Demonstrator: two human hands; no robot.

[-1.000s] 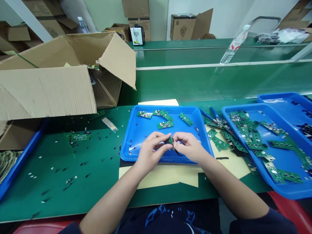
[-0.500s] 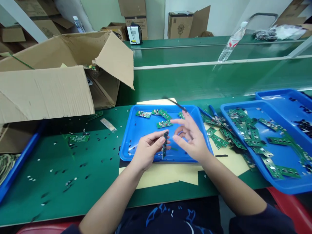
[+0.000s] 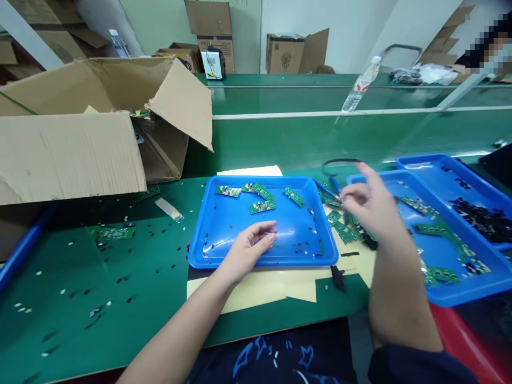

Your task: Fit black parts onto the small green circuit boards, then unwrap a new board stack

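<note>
My left hand (image 3: 251, 246) hovers low over the near edge of a blue tray (image 3: 224, 229), fingers loosely stretched out and empty. Several small green circuit boards (image 3: 262, 205) lie at the tray's far side, with black specks scattered over its floor. My right hand (image 3: 366, 205) is raised to the right of that tray, above a heap of green boards (image 3: 344, 232). Its thumb and fingers are pinched together, and a thin black strip (image 3: 340, 161) curls away from them to the left.
A big open cardboard box (image 3: 72, 154) lies on the left of the green bench. A second blue tray (image 3: 452, 292) holds more boards; a third (image 3: 480, 218) holds black parts. Blue-handled cutters (image 3: 328, 189) lie between the trays. A water bottle (image 3: 358, 88) leans at the back.
My left hand let go of the small board and opened over the tray. My right hand swung right toward the heap of boards, carrying the black strip. The view turned right.
</note>
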